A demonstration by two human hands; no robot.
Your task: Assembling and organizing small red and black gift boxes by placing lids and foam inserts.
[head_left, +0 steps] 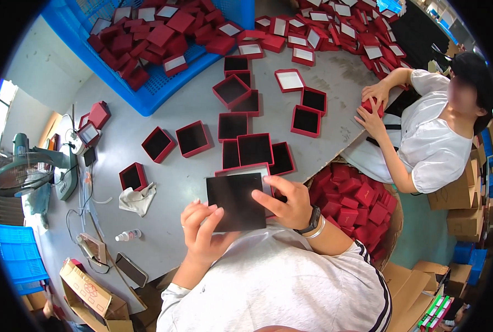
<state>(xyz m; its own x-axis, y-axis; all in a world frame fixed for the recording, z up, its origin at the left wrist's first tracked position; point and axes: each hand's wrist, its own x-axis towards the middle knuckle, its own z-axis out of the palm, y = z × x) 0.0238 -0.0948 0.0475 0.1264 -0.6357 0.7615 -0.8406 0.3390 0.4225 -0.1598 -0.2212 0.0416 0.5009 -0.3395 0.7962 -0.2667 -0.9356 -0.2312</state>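
Observation:
A square black pad (pixel 235 202) is held up in front of my body, tilted over a red box (pixel 264 167) with a white inside that shows along its far rim. The fingers of my left hand (pixel 200 227) are closed at the pad's lower left edge. My right hand (pixel 292 203), wearing a dark watch, grips the red box from the right, with one finger at the pad's right edge. Just beyond lie red boxes with black inserts (pixel 254 149), some overlapping. The pad hides most of the box under it.
A blue crate (pixel 152 102) of red boxes stands at the far left of the grey table (pixel 185 177). More boxes (pixel 340 27) are heaped at the far right. A person (pixel 429 122) at right handles a red box. A carton of red boxes (pixel 354 205), a cloth (pixel 138 199), bottle (pixel 128 235) and fan (pixel 27 171) are around.

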